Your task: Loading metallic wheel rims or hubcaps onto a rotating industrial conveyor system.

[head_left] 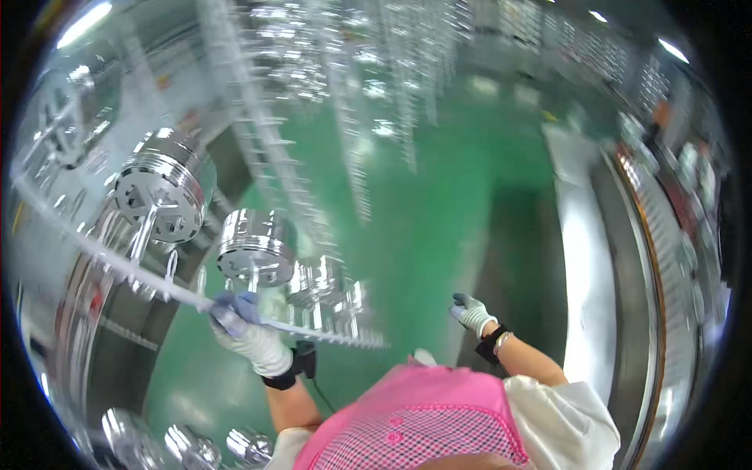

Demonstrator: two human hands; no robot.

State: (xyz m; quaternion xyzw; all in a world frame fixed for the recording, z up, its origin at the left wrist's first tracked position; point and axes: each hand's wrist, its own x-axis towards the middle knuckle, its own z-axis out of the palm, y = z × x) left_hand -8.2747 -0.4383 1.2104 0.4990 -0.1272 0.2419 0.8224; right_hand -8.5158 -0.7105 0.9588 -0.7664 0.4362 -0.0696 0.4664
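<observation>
My left hand [249, 335], in a white glove with grey-blue fingertips, is closed around a long pale rack bar [139, 274] with small pegs along it. Shiny chrome, piston-shaped cylinders are fixed on the bar's pegs: a large cylinder [163, 188] at the left and another cylinder [257, 247] just above my hand. Smaller ones sit farther along, blurred by motion. My right hand [473, 314], gloved the same way, is held out over the floor to the right. Its fingers look slightly apart, and nothing shows in it.
Other pegged racks [270, 149] hang ahead, several with chrome parts. A metal-edged bench or line [583, 258] runs along the right. More chrome cylinders [192, 448] are at the lower left. The green floor [415, 235] lies between.
</observation>
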